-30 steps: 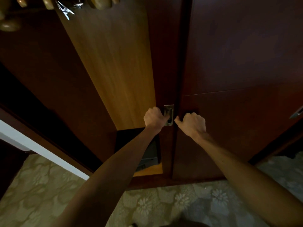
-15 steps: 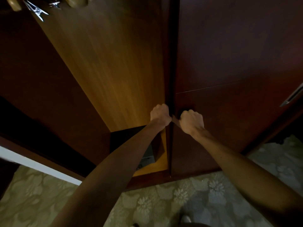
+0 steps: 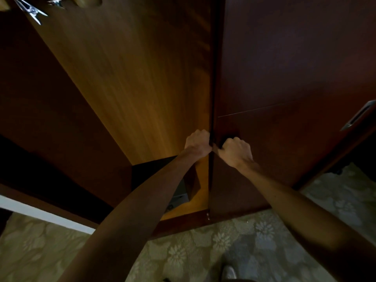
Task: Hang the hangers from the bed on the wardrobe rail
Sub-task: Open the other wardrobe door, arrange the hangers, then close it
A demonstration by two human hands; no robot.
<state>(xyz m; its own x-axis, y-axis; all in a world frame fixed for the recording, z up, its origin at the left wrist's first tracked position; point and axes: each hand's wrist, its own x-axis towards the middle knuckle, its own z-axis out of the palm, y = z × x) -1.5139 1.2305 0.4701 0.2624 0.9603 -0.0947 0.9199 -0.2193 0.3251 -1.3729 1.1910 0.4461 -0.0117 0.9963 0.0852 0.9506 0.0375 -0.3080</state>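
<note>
- We hold our left hand (image 3: 198, 142) in a fist, its fingers curled round the edge of the dark wardrobe door (image 3: 295, 78).
- Our right hand (image 3: 236, 151) is curled up too, on the front of that door. We cannot tell what its fingers hold.
- The two hands sit just beside each other.
- The wardrobe (image 3: 132, 78) is open on the left, with a light wood wall inside.
- Hangers (image 3: 32, 11) with shiny metal clips peek in at the top left, up inside the wardrobe.
- A dark box (image 3: 179, 190) sits on the wardrobe floor, partly hidden by our left arm.
- A flowery carpet (image 3: 234, 241) lies below.
</note>
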